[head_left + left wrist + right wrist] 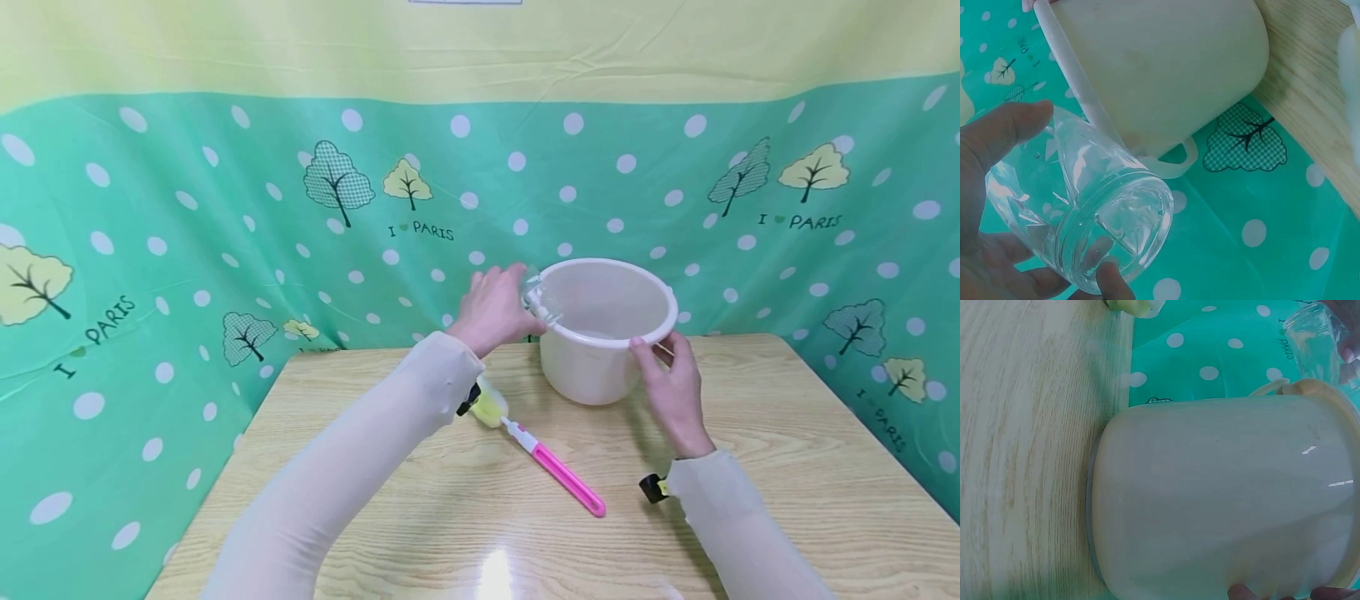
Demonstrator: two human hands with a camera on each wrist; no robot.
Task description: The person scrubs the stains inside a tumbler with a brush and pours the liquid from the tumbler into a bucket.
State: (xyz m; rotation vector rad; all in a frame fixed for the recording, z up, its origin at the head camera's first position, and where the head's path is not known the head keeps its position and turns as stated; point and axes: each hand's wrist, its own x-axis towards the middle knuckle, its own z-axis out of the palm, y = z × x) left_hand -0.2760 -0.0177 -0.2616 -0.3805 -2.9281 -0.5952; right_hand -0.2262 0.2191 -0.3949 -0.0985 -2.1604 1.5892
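My left hand (491, 308) grips a clear drinking glass (1107, 187), tilted at the left rim of a white plastic bucket (592, 375). Around the glass curl the thumb and fingers in the left wrist view, its thick base facing that camera. My right hand (675, 396) holds the bucket's near right rim, thumb on top and fingers against the outside wall. A small side lug (1179, 159) sticks out below the rim near the glass. Whether the bucket holds water is hard to tell. On the table lies a bottle brush with a pink handle (566, 479) and yellow sponge head (489, 407).
The wood-grain table (420, 517) carries the bucket near its back edge. Behind and along both sides hangs a green dotted cloth (420, 158) with tree prints. The brush head lies partly beneath my left wrist, which bears a small black camera (468, 398).
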